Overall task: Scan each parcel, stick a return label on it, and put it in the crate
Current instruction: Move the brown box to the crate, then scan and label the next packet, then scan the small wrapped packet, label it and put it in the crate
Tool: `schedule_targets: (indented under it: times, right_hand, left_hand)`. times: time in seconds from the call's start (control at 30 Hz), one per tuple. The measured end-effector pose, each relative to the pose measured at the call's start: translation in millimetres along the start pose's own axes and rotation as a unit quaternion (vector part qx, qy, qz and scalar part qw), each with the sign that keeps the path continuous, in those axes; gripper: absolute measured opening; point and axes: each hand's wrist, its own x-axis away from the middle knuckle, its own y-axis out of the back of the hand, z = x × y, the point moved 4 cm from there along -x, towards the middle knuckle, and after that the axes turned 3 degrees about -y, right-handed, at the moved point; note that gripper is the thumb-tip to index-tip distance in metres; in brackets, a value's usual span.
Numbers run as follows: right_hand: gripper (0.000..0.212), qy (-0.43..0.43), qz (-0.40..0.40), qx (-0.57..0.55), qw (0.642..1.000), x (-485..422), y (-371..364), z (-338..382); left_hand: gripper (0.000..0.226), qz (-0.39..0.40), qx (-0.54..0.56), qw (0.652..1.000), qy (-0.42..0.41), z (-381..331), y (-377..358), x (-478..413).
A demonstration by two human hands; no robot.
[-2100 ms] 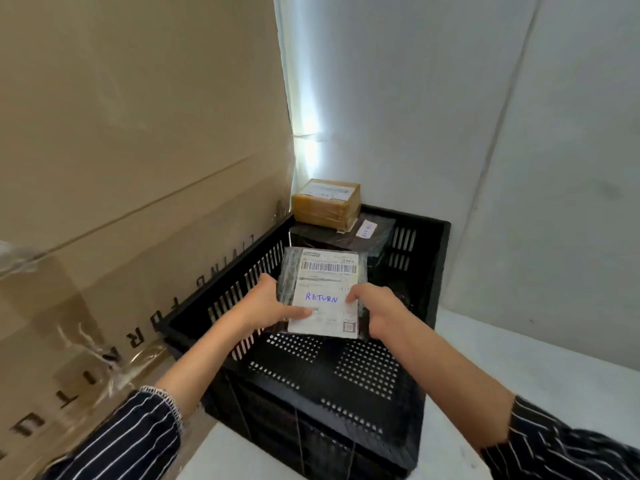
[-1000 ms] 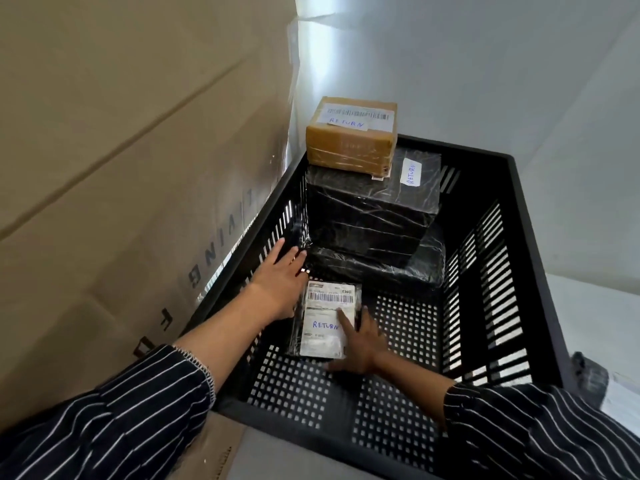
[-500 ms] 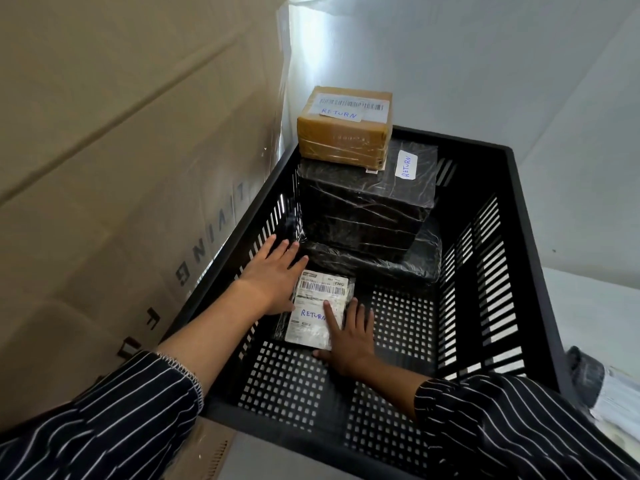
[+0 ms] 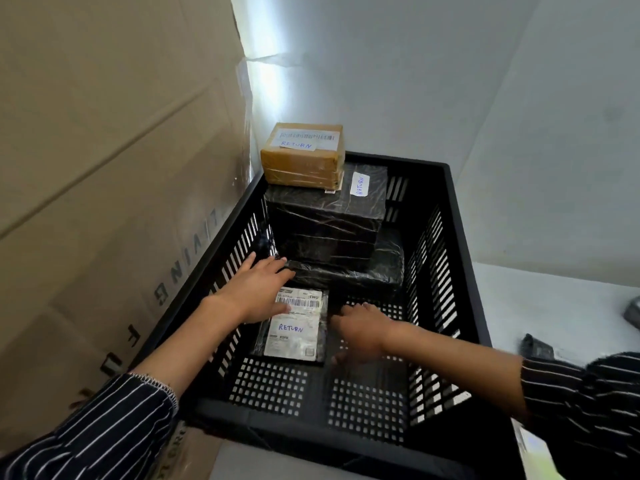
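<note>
Flat black-wrapped parcel with a white RETURN label (image 4: 294,327) lies on the floor of the black slotted plastic crate (image 4: 460,271), toward 9 o'clock. Tall brown cardboard carton (image 4: 104,168) crowds the crate's 9 o'clock wall, leaving the left arm little room to withdraw. At 12 o'clock a stack of black film-wrapped parcels (image 4: 329,220) carries a brown taped box (image 4: 303,164) at its 9 o'clock edge; a knock from a rising hand could topple it. Left hand (image 4: 258,292) rests flat, fingers straight, on the parcel's far corner, fingertips close to the stack's base. Right hand (image 4: 360,332), at the parcel's 3 o'clock, is loosely curled, holding nothing, blurred. Small dark objects (image 4: 535,346) on the white worktop (image 4: 519,299) at 3 o'clock are too cropped to identify.
</note>
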Motion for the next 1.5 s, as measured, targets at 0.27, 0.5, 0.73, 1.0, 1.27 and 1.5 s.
schedule_targets:
  times: [0.27,0.5,0.73,1.0,1.27,1.5]
  right_hand:
    - [0.023,0.048,-0.217,-0.198,0.955,136,29,-63]
    - [0.010,0.011,-0.346,-0.335,0.876,247,-29,-153]
    - [0.007,-0.101,-0.339,-0.393,0.849,287,-157,-269]
    - [0.026,-0.281,-0.285,-0.394,0.828,247,-239,-366]
    - [0.049,-0.408,-0.225,-0.386,0.796,204,-257,-399]
    - [0.037,-0.412,-0.232,-0.475,0.743,195,-263,-404]
  left_hand:
    - [0.044,-0.131,0.186,0.972,-0.055,-99,54,31]
    - [0.027,-0.253,0.338,0.904,-0.073,-240,84,39]
    - [0.019,-0.196,0.430,0.878,-0.077,-385,55,-9]
    - [0.049,0.006,0.450,0.891,0.058,-445,-57,-94]
    - [0.072,0.054,0.466,0.874,0.131,-441,-92,-151]
    - [0.050,0.067,0.526,0.836,0.142,-437,-112,-170]
